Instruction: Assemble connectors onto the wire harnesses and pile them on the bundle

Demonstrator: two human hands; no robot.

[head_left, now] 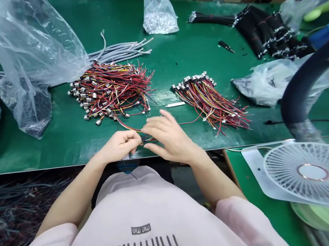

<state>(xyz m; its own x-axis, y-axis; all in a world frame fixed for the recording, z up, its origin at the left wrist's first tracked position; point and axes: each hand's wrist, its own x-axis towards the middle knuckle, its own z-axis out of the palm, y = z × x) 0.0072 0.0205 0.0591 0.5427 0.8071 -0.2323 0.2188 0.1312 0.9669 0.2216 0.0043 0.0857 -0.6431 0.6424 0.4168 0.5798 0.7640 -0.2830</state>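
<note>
At the table's front edge my left hand [123, 143] is closed in a pinch on a few thin coloured wires [148, 139]. Their held ends are hidden by the fingers. Just to the right, my right hand [168, 139] has its fingers spread and thumb apart, around the other end of these wires; no firm grip shows. Beyond my left hand lies a large heap of red, black and yellow wires with metal connectors [112, 89]. A smaller bundle of similar connector wires [211, 103] lies to the right. A white pen-like stick [175, 104] rests between the two piles.
Grey cables [122, 51] and a clear plastic bag [37, 47] occupy the left. Another bag of small parts [159, 11] stands at the back. Black cable bundles [259, 33], a dark flexible hose [304, 80] and a white fan [312, 172] are on the right.
</note>
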